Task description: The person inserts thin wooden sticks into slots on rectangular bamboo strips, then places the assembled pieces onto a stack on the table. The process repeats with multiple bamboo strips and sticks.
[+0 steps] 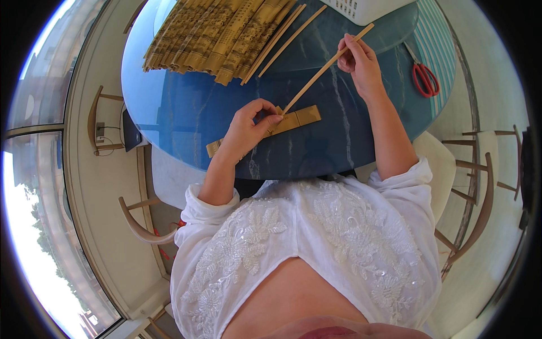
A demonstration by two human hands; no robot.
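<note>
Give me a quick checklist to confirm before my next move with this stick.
1. Right hand gripping the stick near its upper end: ok.
2. Left hand at the stick's lower end: ok.
3. Lower end inside the yellow wrapper: cannot tell, fingertips hide it.
4. Wrapper lying on the table, below the hands: ok.
5. Red-handled scissors apart from both hands, off to the right: ok.
6. Every other stick wrapped: not ok, loose sticks lie beside the yellow packages.
</note>
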